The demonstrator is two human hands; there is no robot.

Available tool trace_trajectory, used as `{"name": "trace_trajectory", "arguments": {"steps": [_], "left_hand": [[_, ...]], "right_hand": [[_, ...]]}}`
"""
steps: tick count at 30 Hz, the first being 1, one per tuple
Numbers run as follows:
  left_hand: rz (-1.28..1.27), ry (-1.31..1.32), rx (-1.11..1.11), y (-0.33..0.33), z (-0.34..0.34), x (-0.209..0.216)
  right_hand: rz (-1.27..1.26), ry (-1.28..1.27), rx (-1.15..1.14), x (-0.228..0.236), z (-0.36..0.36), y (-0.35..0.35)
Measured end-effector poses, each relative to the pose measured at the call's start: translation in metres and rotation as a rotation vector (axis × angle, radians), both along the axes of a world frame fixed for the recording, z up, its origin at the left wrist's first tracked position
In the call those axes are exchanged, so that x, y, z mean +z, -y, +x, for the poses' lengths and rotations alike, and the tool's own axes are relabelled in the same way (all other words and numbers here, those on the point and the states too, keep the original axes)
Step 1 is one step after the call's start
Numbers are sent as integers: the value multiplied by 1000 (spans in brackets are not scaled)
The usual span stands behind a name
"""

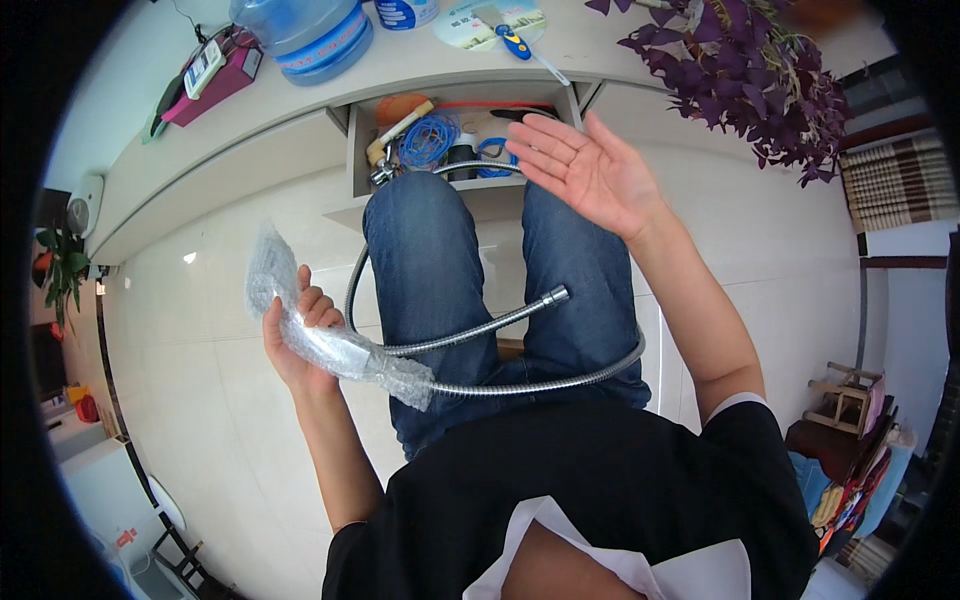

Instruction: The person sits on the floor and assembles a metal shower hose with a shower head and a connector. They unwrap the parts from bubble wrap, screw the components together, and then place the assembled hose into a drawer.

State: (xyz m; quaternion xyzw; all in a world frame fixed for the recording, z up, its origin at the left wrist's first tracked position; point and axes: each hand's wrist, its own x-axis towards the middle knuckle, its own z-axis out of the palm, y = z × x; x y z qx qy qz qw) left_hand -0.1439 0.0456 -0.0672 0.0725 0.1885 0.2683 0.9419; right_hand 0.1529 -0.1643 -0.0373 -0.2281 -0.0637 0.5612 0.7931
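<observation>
My left hand (302, 335) is closed around a bubble-wrapped shower head (268, 270), held left of my knees; the wrap hides most of its surface. From its lower end a silver metal shower hose (530, 387) runs across my lap and loops around. A hose end with a metal fitting (556, 295) lies over my right thigh. My right hand (597, 178) is raised above my right knee, palm up, fingers stretched out, with nothing in it. Just beyond my knees is an open drawer (354, 150), where part of a metal hose also shows.
The drawer holds coiled blue cable (428, 140), a dark bottle and tools. On the counter (420, 62) stand a large blue water bottle (310, 40) and a putty knife (513, 42). A purple-leaved plant (740, 80) overhangs the right side. A small wooden stool (845, 398) stands far right.
</observation>
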Motion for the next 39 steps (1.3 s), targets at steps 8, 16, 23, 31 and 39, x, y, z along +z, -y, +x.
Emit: {"name": "trace_trajectory", "arguments": {"steps": [8, 16, 23, 31, 39], "left_hand": [[1, 81, -14, 0, -4, -4], [9, 55, -5, 2, -5, -3], [9, 81, -10, 2, -5, -3], [-13, 28, 9, 3, -3, 0], [13, 82, 4, 5, -3, -2]], "right_hand": [[-36, 45, 11, 4, -8, -1], [-77, 115, 24, 3, -12, 0], [-162, 314, -25, 0, -16, 2], [-296, 535, -112, -8, -21, 2], [-346, 735, -108, -6, -27, 2]]}}
